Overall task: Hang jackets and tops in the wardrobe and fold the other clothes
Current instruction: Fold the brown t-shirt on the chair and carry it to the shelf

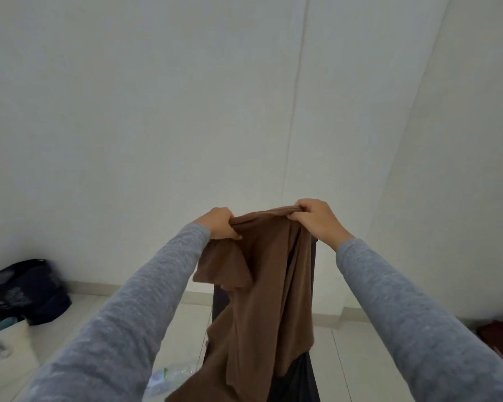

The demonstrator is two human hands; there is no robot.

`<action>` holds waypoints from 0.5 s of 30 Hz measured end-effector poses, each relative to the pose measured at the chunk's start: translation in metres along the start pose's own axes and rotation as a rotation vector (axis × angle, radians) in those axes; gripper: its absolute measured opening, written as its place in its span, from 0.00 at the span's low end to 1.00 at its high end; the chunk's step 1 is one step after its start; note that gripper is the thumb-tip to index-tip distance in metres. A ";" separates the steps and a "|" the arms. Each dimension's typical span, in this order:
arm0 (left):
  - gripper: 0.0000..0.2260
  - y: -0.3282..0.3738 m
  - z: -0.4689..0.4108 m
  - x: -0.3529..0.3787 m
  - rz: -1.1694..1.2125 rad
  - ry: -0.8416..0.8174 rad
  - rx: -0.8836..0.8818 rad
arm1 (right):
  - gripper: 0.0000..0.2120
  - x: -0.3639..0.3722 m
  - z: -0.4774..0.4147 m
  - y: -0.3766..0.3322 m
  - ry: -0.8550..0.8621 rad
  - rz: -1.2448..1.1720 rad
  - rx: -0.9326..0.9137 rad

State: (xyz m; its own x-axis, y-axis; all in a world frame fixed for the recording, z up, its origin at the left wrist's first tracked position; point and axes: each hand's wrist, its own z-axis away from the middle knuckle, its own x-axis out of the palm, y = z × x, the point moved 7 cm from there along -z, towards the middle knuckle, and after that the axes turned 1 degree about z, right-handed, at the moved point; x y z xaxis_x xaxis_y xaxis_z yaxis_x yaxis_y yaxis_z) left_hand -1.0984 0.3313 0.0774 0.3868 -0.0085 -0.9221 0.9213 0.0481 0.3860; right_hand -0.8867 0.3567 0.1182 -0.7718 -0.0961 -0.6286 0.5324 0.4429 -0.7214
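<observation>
Grey and close to the lens, my left sleeve [122,314] reaches forward; beyond it, a black bag [21,291] sits on the floor against the white wall. A crumpled plastic bottle [169,375] lies on the tiles below. My left hand [218,224] has its fingers clamped on the upper edge of a brown top [262,285], which I hold up in the air before the wall, hanging loose with dark fabric [296,378] behind it. My right hand [317,220] grips the same edge, fingers curled tight. My right sleeve [404,309] follows, with a dark red cloth [500,335] on the floor far right.
</observation>
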 end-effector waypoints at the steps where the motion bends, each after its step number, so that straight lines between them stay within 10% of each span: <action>1: 0.13 -0.009 0.001 -0.002 0.033 0.023 -0.024 | 0.09 -0.001 -0.001 0.001 0.013 -0.010 0.007; 7: 0.03 0.003 0.015 -0.029 0.664 0.225 0.150 | 0.08 0.007 0.003 0.000 -0.061 0.007 -0.012; 15: 0.08 0.067 0.009 -0.019 0.435 0.162 0.282 | 0.11 0.019 0.003 -0.008 -0.130 -0.009 0.023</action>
State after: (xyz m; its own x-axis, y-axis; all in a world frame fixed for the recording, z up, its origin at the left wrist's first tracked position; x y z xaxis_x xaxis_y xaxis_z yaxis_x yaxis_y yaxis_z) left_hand -1.0438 0.3254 0.1208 0.7444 0.1075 -0.6590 0.6611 -0.2570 0.7049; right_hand -0.9049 0.3489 0.1107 -0.7261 -0.2150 -0.6532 0.5346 0.4209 -0.7328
